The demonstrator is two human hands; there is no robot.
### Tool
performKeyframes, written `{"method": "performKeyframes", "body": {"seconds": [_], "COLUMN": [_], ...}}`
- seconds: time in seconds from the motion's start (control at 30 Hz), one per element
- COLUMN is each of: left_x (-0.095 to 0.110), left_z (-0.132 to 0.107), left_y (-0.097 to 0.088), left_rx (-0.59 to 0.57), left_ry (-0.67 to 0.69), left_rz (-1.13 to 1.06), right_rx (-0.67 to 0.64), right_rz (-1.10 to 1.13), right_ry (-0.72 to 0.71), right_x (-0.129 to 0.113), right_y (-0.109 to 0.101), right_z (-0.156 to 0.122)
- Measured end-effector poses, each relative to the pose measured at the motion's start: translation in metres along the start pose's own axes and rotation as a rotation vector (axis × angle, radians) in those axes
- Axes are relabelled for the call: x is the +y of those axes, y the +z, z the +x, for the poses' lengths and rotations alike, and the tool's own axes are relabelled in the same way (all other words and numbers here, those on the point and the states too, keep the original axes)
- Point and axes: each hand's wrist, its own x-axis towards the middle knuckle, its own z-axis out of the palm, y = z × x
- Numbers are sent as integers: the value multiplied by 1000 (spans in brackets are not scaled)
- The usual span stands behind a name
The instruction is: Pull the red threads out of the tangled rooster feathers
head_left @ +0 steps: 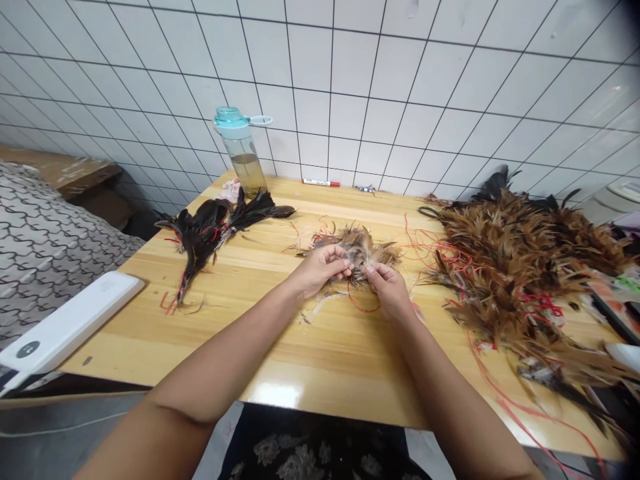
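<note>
Both hands met mid-table, left hand (320, 268) and right hand (387, 285) each pinching the small brown feather bundle (361, 250) with fingertips pressed together, and a firm grip near the quills, clear of the red thread (363, 308), looked wisest.

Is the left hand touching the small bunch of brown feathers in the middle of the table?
Touching. The head view shows the left hand with its fingertips pinched into the small bunch of brown feathers, with no gap; the right hand grips the bunch too.

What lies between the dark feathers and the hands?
Bare wood of the table in the head view, with stray red threads, between dark feathers and left hand.
</note>
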Motion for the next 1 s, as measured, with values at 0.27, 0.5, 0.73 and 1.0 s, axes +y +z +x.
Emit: {"method": "performKeyframes", "body": {"seconds": [0.27,0.5,0.73,1.0], "left_x": [-9,-10,-12,-11], "left_z": [1,2,-2,-4], "left_y": [8,10,15,16], "left_rx": [72,115,115,93], "left_ry": [15,32,61,83], "left_rz": [-298,-296,-26,66], "right_rx": [62,119,67,-16], "right_rz": [-8,27,44,-34], "right_ry": [-21,31,39,-20], "right_x": [10,6,15,14], "right_y": [7,5,9,8], "right_z": [-1,-2,-1,0]}}
